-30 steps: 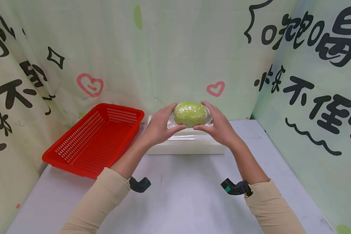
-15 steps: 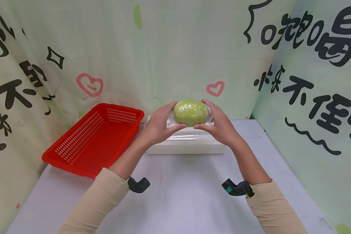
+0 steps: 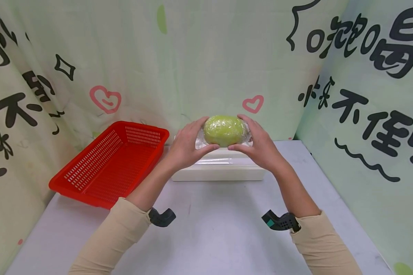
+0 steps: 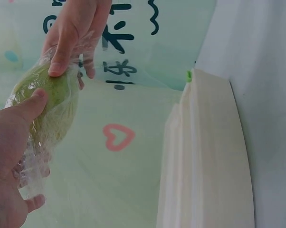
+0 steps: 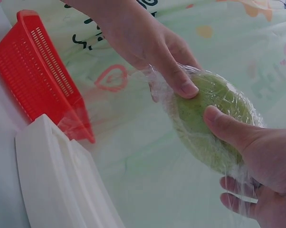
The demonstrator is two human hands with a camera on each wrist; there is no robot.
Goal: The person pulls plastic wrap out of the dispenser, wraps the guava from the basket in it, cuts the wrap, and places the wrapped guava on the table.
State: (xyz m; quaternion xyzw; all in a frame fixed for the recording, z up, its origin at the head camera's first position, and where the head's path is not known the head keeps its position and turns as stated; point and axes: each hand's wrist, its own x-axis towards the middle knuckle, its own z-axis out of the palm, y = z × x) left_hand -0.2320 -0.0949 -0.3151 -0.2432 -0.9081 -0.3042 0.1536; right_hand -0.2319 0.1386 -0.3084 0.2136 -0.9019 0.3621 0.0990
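A green oval fruit (image 3: 225, 130), wrapped in clear plastic film, is held between both hands over the white dispenser box (image 3: 220, 174). My left hand (image 3: 185, 149) grips its left end, thumb at the near side and fingers behind. On the other end my right hand (image 3: 261, 148) does the same, the thumbtips a short way apart. Loose, crumpled film (image 4: 36, 164) sticks out at the fruit's end by the left palm in the left wrist view. The right wrist view shows the film drawn tight and shiny over the fruit (image 5: 204, 118).
A red plastic basket (image 3: 165, 133) with slotted sides stands on the table (image 3: 213, 229) to the left. Clear film shows on top of the dispenser box, below the hands. A printed pale green curtain (image 3: 206, 57) hangs behind and along both sides.
Both hands have lifted the wrapped fruit slightly, keeping the same grip. The basket and the dispenser box stay in place.
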